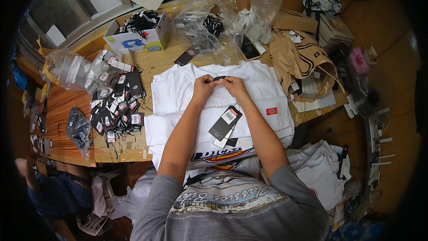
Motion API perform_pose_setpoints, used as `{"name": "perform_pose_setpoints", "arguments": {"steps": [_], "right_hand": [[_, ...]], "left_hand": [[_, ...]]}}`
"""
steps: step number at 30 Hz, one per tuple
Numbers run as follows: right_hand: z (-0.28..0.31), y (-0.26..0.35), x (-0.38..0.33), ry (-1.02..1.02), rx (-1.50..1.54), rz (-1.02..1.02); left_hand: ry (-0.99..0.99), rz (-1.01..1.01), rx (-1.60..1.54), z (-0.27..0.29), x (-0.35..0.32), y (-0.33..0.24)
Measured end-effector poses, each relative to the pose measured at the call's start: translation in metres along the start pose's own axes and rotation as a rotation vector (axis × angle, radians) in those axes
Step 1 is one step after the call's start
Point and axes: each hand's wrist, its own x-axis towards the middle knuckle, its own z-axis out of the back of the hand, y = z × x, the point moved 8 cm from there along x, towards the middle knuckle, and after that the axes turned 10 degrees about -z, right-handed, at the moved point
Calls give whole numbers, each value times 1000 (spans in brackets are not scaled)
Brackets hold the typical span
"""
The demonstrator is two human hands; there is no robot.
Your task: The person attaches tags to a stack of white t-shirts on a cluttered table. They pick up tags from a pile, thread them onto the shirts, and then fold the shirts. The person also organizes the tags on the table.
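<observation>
White shirt (263,85) on top of pile. Left hand (203,87), right hand (235,87) both pinch small black loop (219,78) at collar. Black tag (225,122) hangs below. Loop may slip; shirt may wrinkle.

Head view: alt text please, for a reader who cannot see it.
Both hands, left hand and right hand, pinch a small dark fastener at the collar of the top white T-shirt on a stack, black hang tags dangling below. Loose black tags lie on the wooden table to the left.
</observation>
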Motion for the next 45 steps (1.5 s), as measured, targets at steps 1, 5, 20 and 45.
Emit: {"name": "perform_pose_setpoints", "arguments": {"steps": [1, 5, 20, 45], "right_hand": [[3, -4, 3, 5, -4, -35], [7, -10, 7, 83, 173, -82], [26, 6, -102, -372, -766, 90], [22, -13, -38, 238, 126, 66]], "left_hand": [[20, 6, -52, -1, 0, -3], [52, 87, -459, 8, 6, 8], [197, -433, 1312, 4, -36, -47], [119, 149, -142, -19, -43, -8]]}}
